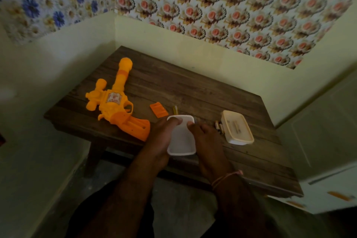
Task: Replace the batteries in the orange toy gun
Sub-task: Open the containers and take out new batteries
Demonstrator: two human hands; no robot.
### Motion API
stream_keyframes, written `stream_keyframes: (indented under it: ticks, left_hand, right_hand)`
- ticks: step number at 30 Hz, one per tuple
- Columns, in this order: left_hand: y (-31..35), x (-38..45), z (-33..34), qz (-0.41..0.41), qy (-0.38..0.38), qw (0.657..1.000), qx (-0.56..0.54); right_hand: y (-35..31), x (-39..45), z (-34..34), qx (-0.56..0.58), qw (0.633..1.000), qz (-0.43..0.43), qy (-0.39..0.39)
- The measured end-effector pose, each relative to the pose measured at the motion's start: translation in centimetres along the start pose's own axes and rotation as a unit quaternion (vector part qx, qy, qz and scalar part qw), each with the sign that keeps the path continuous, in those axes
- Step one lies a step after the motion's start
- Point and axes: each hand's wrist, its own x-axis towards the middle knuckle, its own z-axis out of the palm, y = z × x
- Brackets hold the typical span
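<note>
Toy gun (116, 105): orange, lies flat on wooden table (193, 91), left-centre of frame, well apart from both hands.
Gun axis: long axis runs diagonal; barrel tip points to upper part of frame toward the wall, grip end points lower right toward the hands.
Batt compartment: grip looks open w/ ribbed slots showing; orange cover (158, 109) lies loose just right of gun.
Batteries: one yellowish cell (175, 109) above the tub; another dark one (218, 124) just left of lidded box (236, 130). Which are old vs new: can't tell.
Left hand (161, 137): curled round left side of white tub (181, 137), thumb hooked over far rim.
Right hand (205, 137): curled on tub's right side, thumb over rim.
Risk 1: loose cells are round, could roll off table edge if tub gets shoved.
Risk 2: old/new cells mixed on table, so wrong ones may go back in.
Risk 3: dim light, polarity marks hard to read, cell could go in reversed.
</note>
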Motion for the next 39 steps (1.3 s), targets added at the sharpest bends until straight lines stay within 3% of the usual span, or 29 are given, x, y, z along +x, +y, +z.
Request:
stream_keyframes:
  ticks: [5, 11, 17, 22, 26, 32, 35, 39]
  left_hand:
    - [-0.6, 0.4, -0.4, -0.075, -0.078, 0.987, -0.115]
    - [-0.9, 1.4, -0.8, -0.085, -0.054, 0.986, -0.136]
    - [-0.9, 2.2, -1.4, -0.084, -0.028, 0.983, -0.159]
    - [-0.7, 2.8, -1.6, -0.058, 0.002, 0.987, -0.153]
    - [-0.6, 2.7, -1.5, -0.05, 0.017, 0.99, -0.128]
    - [-0.7, 2.9, -1.3, -0.041, 0.03, 0.994, -0.1]
    - [-1.1, 3.3, -1.5, -0.036, 0.025, 0.994, -0.1]
    - [-0.7, 3.0, -1.0, -0.059, 0.035, 0.994, -0.09]
  right_hand:
    - [-0.3, 0.2, -0.4, -0.041, 0.999, -0.02, 0.007]
    - [0.0, 1.3, -0.7, -0.01, 0.998, 0.027, 0.055]
    - [1.5, 4.1, -3.3, -0.257, 0.959, -0.007, 0.119]
    - [1.2, 6.0, -3.9, -0.41, 0.908, -0.057, 0.069]
    - [0.4, 7.3, -2.2, -0.422, 0.901, -0.092, 0.038]
    - [0.8, 8.8, -0.3, -0.496, 0.862, -0.095, 0.038]
    - [1.1, 9.2, -0.4, -0.487, 0.868, -0.091, 0.041]
    - [-0.8, 8.0, -1.7, -0.364, 0.925, -0.069, 0.09]
